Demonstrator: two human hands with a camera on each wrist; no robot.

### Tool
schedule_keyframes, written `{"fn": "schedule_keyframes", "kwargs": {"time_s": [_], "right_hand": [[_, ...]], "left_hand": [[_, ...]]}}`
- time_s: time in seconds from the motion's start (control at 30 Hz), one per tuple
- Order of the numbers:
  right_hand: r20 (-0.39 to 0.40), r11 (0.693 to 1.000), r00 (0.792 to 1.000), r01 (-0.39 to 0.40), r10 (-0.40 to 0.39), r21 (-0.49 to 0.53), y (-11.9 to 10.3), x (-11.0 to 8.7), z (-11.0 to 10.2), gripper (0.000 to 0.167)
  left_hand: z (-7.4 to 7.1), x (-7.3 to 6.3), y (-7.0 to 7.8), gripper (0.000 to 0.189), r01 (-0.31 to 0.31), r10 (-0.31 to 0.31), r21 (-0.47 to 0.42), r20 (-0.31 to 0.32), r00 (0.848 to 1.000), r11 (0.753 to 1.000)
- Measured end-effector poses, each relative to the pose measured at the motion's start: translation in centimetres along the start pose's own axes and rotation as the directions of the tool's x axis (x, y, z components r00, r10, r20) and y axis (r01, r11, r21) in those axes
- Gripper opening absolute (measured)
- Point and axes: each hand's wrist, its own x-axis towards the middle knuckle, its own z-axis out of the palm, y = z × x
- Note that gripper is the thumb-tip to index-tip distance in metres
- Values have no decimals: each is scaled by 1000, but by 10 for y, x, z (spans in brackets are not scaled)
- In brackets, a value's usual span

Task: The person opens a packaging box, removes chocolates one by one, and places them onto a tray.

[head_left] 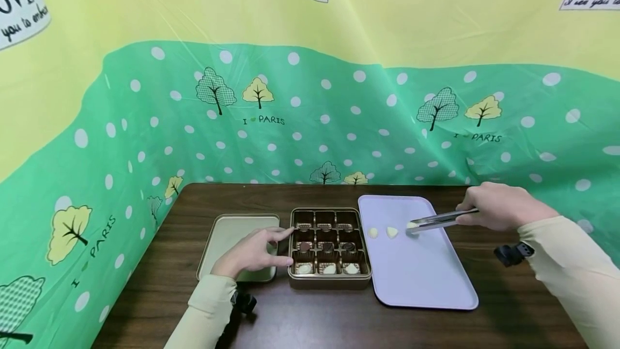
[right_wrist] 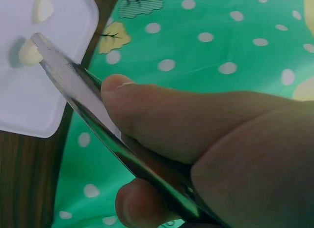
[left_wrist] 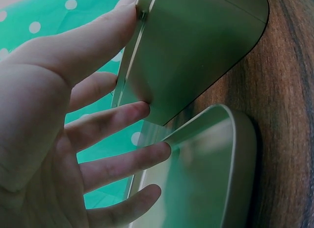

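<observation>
My right hand [head_left: 496, 206] pinches metal tongs [head_left: 441, 220] between thumb and fingers [right_wrist: 147, 110]. The tongs' tip [right_wrist: 39, 43] meets a white chocolate [head_left: 411, 225] over the lavender tray [head_left: 421, 279]; whether the piece is lifted I cannot tell. Two more white chocolates [head_left: 372, 232] [head_left: 392, 231] lie on the tray to its left. A gold tin box [head_left: 329, 283] with nine compartments holds dark, patterned and white chocolates. My left hand [head_left: 254, 252] lies over the tin lid [head_left: 227, 233], its straight fingers [left_wrist: 117, 117] touching the box's left wall [left_wrist: 191, 51].
The dark wooden table [head_left: 300, 316] is walled by a green and yellow printed sheet [head_left: 310, 123] behind and on both sides. A black wrist mount [head_left: 513, 253] sits on my right sleeve. The lid [left_wrist: 211, 174] lies flat next to the box.
</observation>
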Motion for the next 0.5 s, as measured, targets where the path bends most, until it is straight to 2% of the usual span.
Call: {"fn": "schedule_keyframes", "kwargs": {"time_s": [0.2, 0.5], "right_hand": [[39, 999, 999, -23, 22, 27, 5, 2, 9, 32], [60, 999, 998, -25, 23, 33, 7, 5, 8, 24]], "left_hand": [[0, 0, 0, 84, -4, 4, -8, 4, 1000, 1000], [-1, -1, 1, 84, -2, 2, -17, 10, 1000, 1000]]}}
